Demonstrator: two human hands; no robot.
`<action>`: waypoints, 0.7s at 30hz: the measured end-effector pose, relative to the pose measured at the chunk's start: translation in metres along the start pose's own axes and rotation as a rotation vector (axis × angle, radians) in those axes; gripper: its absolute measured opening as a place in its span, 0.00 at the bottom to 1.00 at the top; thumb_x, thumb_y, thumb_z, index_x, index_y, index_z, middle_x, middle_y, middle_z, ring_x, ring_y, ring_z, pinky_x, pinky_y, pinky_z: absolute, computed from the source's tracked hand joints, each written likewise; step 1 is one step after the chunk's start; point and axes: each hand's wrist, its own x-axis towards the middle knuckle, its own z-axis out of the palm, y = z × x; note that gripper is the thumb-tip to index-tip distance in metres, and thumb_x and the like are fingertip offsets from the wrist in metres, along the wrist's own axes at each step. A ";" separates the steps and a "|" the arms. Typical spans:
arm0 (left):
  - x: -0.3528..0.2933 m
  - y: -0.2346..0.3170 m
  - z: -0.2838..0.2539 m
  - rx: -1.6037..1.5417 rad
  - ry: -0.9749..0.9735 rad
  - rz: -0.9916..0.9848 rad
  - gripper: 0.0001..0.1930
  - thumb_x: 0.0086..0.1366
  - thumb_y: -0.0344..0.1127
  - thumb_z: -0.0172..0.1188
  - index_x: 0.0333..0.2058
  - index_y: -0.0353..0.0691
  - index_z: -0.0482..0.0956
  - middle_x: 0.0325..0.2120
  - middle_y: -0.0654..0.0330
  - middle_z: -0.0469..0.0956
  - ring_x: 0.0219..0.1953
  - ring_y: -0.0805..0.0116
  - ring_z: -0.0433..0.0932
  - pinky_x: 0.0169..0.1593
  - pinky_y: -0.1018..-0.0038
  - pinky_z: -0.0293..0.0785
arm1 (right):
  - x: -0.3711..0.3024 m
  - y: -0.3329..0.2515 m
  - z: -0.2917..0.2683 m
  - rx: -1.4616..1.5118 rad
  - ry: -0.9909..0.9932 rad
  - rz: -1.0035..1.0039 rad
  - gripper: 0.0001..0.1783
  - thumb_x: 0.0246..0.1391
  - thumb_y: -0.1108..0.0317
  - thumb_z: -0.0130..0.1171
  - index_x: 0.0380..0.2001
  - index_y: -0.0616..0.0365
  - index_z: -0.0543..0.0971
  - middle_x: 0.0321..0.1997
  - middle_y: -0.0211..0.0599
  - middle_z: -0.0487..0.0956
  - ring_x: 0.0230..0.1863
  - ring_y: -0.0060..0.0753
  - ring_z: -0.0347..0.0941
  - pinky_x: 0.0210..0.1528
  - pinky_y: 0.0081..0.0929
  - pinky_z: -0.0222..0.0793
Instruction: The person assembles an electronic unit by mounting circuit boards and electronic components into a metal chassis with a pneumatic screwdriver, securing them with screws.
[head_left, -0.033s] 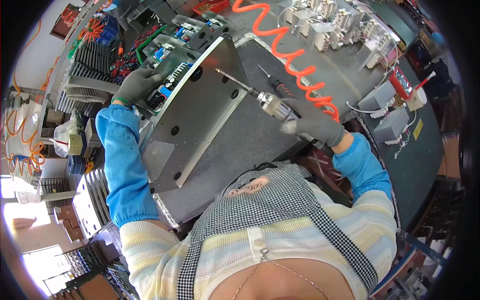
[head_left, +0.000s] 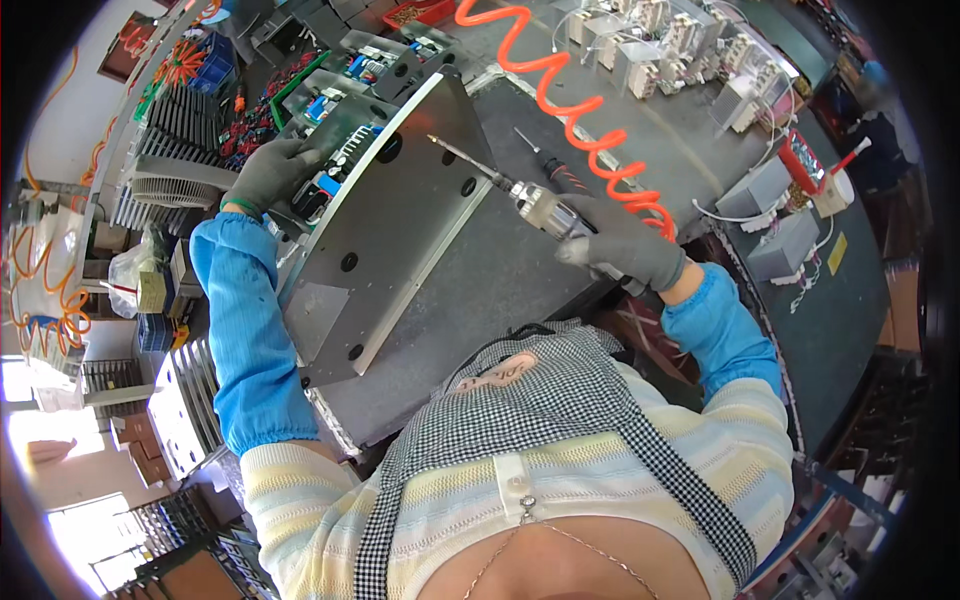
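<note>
My left hand [head_left: 272, 172], in a grey glove, is closed on the parts at the back of a tilted metal panel [head_left: 415, 215]. This silver-grey panel has several dark round holes and stands on edge on the dark work surface. Blue and white electrical parts [head_left: 328, 184] sit behind it, partly covered by my hand. My right hand [head_left: 632, 245], gloved too, is wrapped round a silver air screwdriver [head_left: 545, 210]. Its long bit points up and left, in front of the panel and seemingly apart from it. A hand screwdriver [head_left: 562, 174] with a black and red handle lies just beyond.
An orange-red coiled air hose [head_left: 550, 105] hangs beyond my right hand. Similar panel units [head_left: 365, 65] stand at the far left. White wired parts [head_left: 680, 45] crowd the far bench. Grey boxes [head_left: 785, 250] and a red tray [head_left: 803, 162] are at the right.
The coiled hose has swayed slightly left. My right hand and the air screwdriver have shifted a very little up and left; my left hand keeps its place.
</note>
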 end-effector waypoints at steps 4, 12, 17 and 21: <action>0.000 0.002 0.001 0.069 0.021 0.080 0.20 0.68 0.44 0.64 0.50 0.33 0.83 0.38 0.55 0.85 0.40 0.66 0.81 0.48 0.68 0.75 | 0.008 0.002 0.009 0.164 -0.013 -0.056 0.38 0.50 0.56 0.69 0.62 0.59 0.72 0.37 0.29 0.77 0.32 0.19 0.72 0.32 0.21 0.68; -0.006 0.003 0.003 0.066 0.043 0.056 0.19 0.66 0.43 0.65 0.49 0.34 0.83 0.38 0.51 0.84 0.41 0.60 0.82 0.49 0.65 0.74 | 0.025 0.007 0.007 0.156 -0.063 -0.071 0.33 0.50 0.59 0.66 0.58 0.62 0.73 0.37 0.31 0.76 0.30 0.20 0.74 0.29 0.21 0.71; -0.002 -0.006 0.001 0.164 0.047 0.106 0.20 0.66 0.44 0.64 0.50 0.36 0.83 0.39 0.47 0.85 0.42 0.55 0.84 0.49 0.64 0.76 | 0.022 0.002 0.003 0.213 -0.105 -0.036 0.33 0.50 0.53 0.68 0.56 0.61 0.75 0.35 0.31 0.78 0.29 0.19 0.75 0.29 0.21 0.73; -0.004 0.003 0.005 0.166 0.087 0.095 0.20 0.67 0.44 0.64 0.50 0.37 0.83 0.39 0.48 0.85 0.42 0.55 0.84 0.50 0.64 0.76 | 0.015 -0.017 0.006 0.257 -0.139 0.022 0.29 0.52 0.52 0.63 0.52 0.60 0.75 0.36 0.32 0.78 0.30 0.19 0.76 0.28 0.20 0.74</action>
